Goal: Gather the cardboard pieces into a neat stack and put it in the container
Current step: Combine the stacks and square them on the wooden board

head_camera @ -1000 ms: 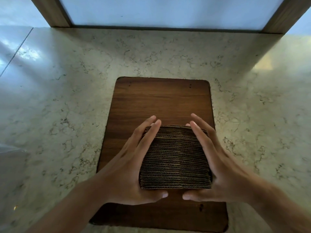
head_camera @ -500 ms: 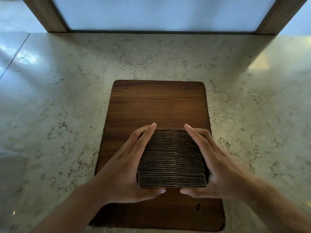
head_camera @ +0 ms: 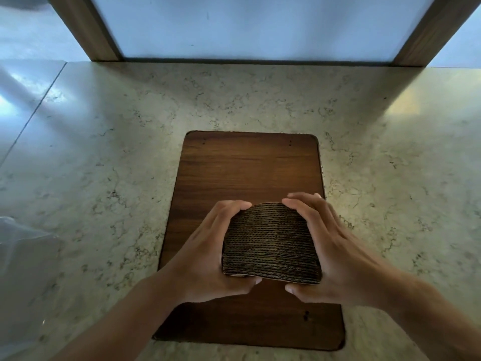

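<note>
A thick stack of corrugated cardboard pieces (head_camera: 270, 243) stands on edge over the dark wooden board (head_camera: 250, 168), its ridged edges facing me. My left hand (head_camera: 208, 254) clasps its left side, fingers curled over the top corner and thumb under the near edge. My right hand (head_camera: 330, 246) clasps the right side the same way. The stack's near left corner tilts slightly up off the board. At the far left edge a pale translucent container (head_camera: 23, 272) shows only in part.
The board lies on a marble-patterned countertop (head_camera: 104, 157). Behind it a frosted panel (head_camera: 247, 24) stands between two wooden posts (head_camera: 86, 27). A seam in the counter runs along the far left.
My fingers have curled over the top corners of the stack, where they lay straight along its sides before. The stack looks more tightly squared and slightly tilted.
</note>
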